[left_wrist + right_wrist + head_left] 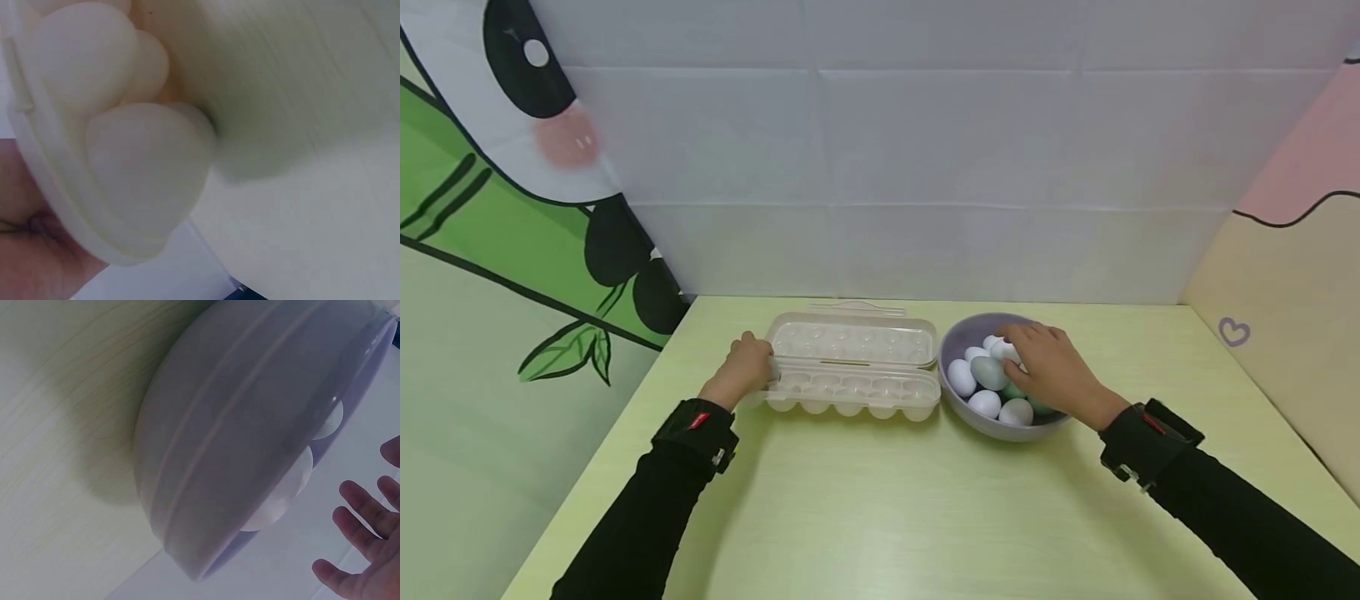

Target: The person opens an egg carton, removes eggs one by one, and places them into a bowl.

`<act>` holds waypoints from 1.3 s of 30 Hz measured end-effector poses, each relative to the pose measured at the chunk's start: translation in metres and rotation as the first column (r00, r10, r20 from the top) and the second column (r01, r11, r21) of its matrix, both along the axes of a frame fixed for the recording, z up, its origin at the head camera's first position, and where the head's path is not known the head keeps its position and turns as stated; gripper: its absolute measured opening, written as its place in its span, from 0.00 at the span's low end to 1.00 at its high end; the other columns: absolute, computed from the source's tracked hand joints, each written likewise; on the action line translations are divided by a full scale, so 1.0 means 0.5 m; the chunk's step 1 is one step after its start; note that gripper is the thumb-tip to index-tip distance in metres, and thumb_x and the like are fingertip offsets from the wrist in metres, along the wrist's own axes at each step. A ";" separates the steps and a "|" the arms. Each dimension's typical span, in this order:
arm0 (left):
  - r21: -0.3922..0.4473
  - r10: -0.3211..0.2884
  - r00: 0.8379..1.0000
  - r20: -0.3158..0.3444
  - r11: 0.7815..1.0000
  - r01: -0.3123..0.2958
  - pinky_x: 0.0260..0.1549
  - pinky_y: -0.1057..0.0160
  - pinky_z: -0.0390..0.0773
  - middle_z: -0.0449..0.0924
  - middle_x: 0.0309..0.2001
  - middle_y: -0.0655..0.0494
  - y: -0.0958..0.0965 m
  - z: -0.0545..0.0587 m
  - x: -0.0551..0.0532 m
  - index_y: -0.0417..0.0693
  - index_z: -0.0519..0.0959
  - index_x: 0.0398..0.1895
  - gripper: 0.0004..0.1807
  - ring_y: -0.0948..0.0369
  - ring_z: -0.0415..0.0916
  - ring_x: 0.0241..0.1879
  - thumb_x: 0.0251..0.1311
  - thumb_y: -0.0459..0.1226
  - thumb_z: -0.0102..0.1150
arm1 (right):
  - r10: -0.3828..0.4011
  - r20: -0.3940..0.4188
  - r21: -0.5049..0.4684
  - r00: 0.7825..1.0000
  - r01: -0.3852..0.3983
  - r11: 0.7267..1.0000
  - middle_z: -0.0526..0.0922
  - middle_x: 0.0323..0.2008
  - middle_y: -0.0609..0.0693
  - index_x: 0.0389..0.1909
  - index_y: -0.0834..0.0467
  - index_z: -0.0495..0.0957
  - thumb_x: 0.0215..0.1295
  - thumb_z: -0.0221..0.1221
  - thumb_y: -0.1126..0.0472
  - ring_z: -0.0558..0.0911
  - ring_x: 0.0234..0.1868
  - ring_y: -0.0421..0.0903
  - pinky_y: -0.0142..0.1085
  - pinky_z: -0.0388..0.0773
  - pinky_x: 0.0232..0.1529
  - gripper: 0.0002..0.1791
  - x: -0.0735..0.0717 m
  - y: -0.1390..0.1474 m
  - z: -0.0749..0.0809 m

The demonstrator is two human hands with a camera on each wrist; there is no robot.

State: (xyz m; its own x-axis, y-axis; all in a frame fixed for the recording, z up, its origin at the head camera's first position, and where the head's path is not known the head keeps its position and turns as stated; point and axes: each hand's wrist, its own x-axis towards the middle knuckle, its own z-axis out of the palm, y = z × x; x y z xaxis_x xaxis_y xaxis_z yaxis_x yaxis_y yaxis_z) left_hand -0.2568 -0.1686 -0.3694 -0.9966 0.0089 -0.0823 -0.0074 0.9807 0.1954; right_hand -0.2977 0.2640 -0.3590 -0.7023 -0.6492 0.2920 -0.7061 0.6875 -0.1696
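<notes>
A clear plastic egg carton lies unfolded on the table, its lid laid back toward the wall. My left hand grips its left end with curled fingers; in the left wrist view, the carton's rounded cups partly hide that hand. Just right of the carton stands a purple bowl holding several white, grey and green eggs. Over its right side reaches my right hand, fingertips close to a white egg. In the right wrist view its fingers are spread and relaxed above the bowl's rim.
The pale wooden table runs back to a white sheet wall. A panel with a cartoon drawing stands at the left, and a pink and beige panel borders the right side.
</notes>
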 end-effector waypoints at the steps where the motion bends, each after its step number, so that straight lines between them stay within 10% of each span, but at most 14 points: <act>1: 0.014 -0.001 1.000 -0.021 1.000 0.002 0.36 0.48 0.68 0.64 0.37 0.34 0.000 0.001 0.001 0.30 0.73 0.40 0.11 0.42 0.63 0.36 0.54 0.26 0.46 | 0.000 0.002 0.000 1.000 0.000 1.000 0.71 0.52 0.57 0.54 0.58 0.63 0.63 0.50 0.58 0.66 0.56 0.57 0.56 0.60 0.54 0.20 0.000 0.000 0.000; 11: 0.259 -0.078 0.966 -0.245 0.955 0.143 0.46 0.46 0.69 0.63 0.42 0.34 0.039 0.060 0.010 0.29 0.68 0.50 0.15 0.42 0.64 0.44 0.58 0.25 0.48 | -0.006 0.016 -0.003 1.000 0.006 1.000 0.71 0.53 0.56 0.55 0.58 0.63 0.62 0.52 0.58 0.66 0.57 0.57 0.56 0.60 0.55 0.21 -0.001 -0.003 -0.008; 19: 0.470 -0.094 0.943 -0.318 0.849 0.243 0.49 0.48 0.68 0.60 0.47 0.40 0.114 0.094 0.028 0.35 0.66 0.54 0.18 0.47 0.63 0.48 0.59 0.26 0.48 | 0.068 0.060 -0.094 0.996 -0.062 0.994 0.73 0.50 0.55 0.56 0.58 0.63 0.63 0.50 0.57 0.70 0.51 0.53 0.49 0.66 0.51 0.21 0.004 -0.041 0.006; 29: 0.659 -0.108 0.915 -0.389 0.662 0.358 0.46 0.54 0.73 0.61 0.48 0.44 0.197 0.082 0.051 0.39 0.69 0.52 0.18 0.53 0.64 0.48 0.58 0.27 0.51 | 0.144 0.120 -0.209 0.982 -0.117 0.971 0.71 0.52 0.53 0.57 0.56 0.62 0.62 0.54 0.55 0.71 0.52 0.49 0.44 0.69 0.49 0.24 0.034 -0.133 0.014; 39: 0.728 -0.146 0.901 -0.409 0.544 0.418 0.44 0.54 0.74 0.63 0.48 0.45 0.256 0.054 0.077 0.41 0.70 0.51 0.17 0.53 0.65 0.48 0.57 0.28 0.52 | 0.298 0.144 -0.449 0.944 -0.206 0.869 0.66 0.53 0.46 0.60 0.51 0.57 0.59 0.59 0.56 0.70 0.45 0.44 0.42 0.73 0.40 0.30 0.096 -0.204 0.021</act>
